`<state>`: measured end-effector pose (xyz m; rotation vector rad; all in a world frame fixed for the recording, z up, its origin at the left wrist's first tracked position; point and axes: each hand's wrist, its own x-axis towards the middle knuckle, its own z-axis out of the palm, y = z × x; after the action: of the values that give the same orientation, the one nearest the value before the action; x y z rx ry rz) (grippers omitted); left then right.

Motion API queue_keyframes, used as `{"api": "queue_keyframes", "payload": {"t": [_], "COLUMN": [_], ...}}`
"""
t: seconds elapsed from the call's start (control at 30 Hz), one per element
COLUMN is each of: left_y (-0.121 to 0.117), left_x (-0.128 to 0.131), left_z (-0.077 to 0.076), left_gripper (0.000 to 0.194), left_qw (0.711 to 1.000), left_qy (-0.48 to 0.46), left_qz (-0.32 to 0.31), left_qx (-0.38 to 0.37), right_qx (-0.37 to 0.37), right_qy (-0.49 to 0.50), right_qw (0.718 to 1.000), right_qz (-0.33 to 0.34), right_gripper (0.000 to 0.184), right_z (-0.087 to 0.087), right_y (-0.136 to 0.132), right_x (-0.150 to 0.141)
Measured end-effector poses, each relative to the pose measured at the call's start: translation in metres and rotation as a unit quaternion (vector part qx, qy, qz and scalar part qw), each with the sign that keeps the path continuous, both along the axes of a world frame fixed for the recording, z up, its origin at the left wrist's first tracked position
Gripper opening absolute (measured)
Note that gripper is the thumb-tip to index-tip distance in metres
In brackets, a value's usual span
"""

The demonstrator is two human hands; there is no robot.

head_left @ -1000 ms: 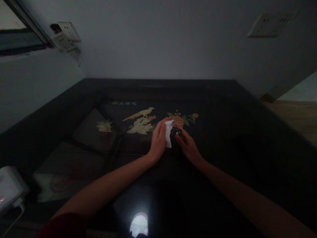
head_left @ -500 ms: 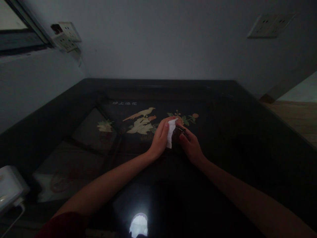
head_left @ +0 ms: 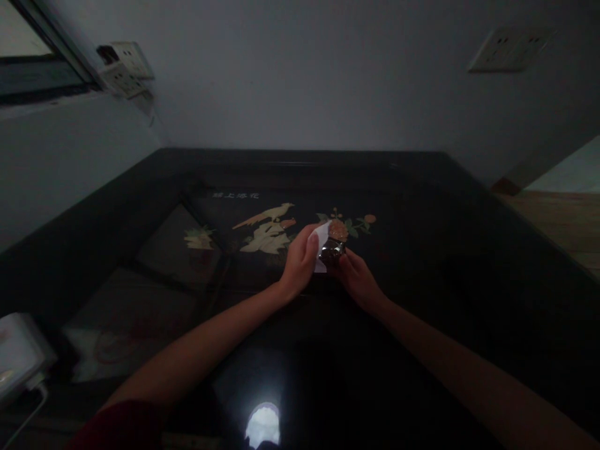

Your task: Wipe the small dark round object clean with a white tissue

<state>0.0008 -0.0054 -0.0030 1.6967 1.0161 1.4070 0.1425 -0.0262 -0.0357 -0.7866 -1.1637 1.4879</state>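
Observation:
My left hand [head_left: 299, 259] is closed around a folded white tissue [head_left: 321, 235], with the thumb toward me. Close against the tissue is a small dark object with a shiny, reflective face [head_left: 332, 250]; its kind is hard to make out in the dim light. My right hand [head_left: 359, 275] grips this object from the right and below, its fingertips partly hidden. Both hands meet above the middle of a glossy black tabletop [head_left: 300, 350].
Under the glossy surface shows a picture of a bird [head_left: 267, 215] and flowers [head_left: 368, 220]. A white box-shaped device [head_left: 21, 353] with a cable stands at the left edge. Wall sockets [head_left: 510, 50] are on the wall behind; more sockets [head_left: 124, 69] sit at the left corner.
The dark object has been turned in my right hand, so its shiny face now shows. The tissue has shifted with my left fingers and lies more spread beside it.

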Motion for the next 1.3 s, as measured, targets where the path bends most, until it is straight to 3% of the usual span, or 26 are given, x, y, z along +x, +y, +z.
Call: {"api": "queue_keyframes", "payload": {"t": [0.27, 0.4, 0.67, 0.97, 1.17, 1.3], "left_y": [0.006, 0.008, 0.006, 0.005, 0.002, 0.003], "left_x": [-0.008, -0.011, -0.009, -0.011, -0.006, -0.003], "left_z": [0.003, 0.005, 0.007, 0.016, 0.02, 0.016], "left_gripper": [0.039, 0.037, 0.035, 0.035, 0.032, 0.037], "left_qw": [0.968, 0.944, 0.957, 0.918, 0.949, 0.984], "left_qy": [0.131, 0.186, 0.192, 0.285, 0.245, 0.146], "left_qz": [-0.048, -0.068, -0.039, -0.053, -0.044, -0.038], "left_qx": [0.208, 0.263, 0.215, 0.272, 0.192, 0.094], "right_qx": [-0.029, -0.033, -0.013, 0.011, 0.001, -0.016], "right_qy": [-0.022, -0.019, -0.039, -0.1, -0.065, -0.024], "right_qw": [0.999, 0.999, 0.998, 0.993, 0.995, 0.997], "right_qz": [-0.016, -0.015, -0.043, -0.062, -0.072, -0.066], "right_gripper": [0.047, 0.049, 0.049, 0.052, 0.044, 0.051], "right_z": [0.0, 0.0, -0.002, -0.001, 0.0, -0.004], "right_y": [0.001, 0.002, 0.003, 0.003, 0.003, 0.003], "right_x": [0.002, 0.001, 0.002, 0.004, 0.002, 0.002]}}
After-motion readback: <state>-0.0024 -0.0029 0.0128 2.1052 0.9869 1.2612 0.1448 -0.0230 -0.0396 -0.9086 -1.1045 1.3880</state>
